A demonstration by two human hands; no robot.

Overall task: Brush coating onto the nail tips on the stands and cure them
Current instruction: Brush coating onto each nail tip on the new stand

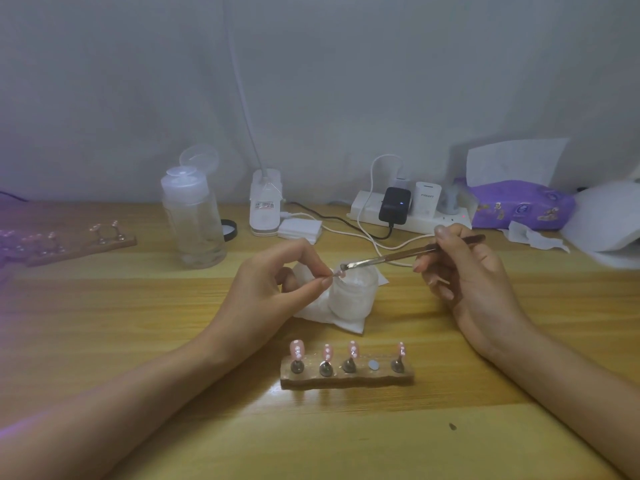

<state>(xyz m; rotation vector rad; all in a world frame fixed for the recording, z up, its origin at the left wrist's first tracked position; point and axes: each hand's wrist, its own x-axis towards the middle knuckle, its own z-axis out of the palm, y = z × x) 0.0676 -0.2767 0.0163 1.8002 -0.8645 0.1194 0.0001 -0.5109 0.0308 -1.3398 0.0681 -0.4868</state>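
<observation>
Left hand: the left hand (277, 282) pinches a small peg carrying one pink nail tip (337, 273) between thumb and forefinger. It holds the peg off the surface, just over the open jar (353, 292), I'd say so the tip stays steady and drips fall back in.
Right hand: the right hand (464, 271) grips the brush (398, 255) like a pen, thumb on top and fingers curled under. The bristle end meets the held tip.
Jar: a small frosted pot, lid off, standing on a folded white tissue (346, 322) that is probably there to catch spills.
Near stand: a wooden stand (346, 377) lies closest to the person, with four pink tips (296, 348) upright on pegs. One round spot (372, 364) between the third and fourth is bare, and looks like the home of the peg in hand.
Far stand: a second stand (79, 245) sits well apart at the left, washed in purple light. Its tips are too blurred to judge.
Progress: my guess is one tip gets coated at a time, and this one is not yet cured.
Surface: a pale wood-grain surface (485, 393). Along the back are a clear bottle (192, 220) with its flip cap open, a stack of white pads (299, 228), a power strip (408, 216) with plugs and cables, and a purple tissue pack (519, 206). At the right edge is a white domed thing (609, 223), perhaps the curing lamp.
Room: dim, with a plain grey-white wall (346, 81) behind. A white desk lamp (265, 206) stands against it.
</observation>
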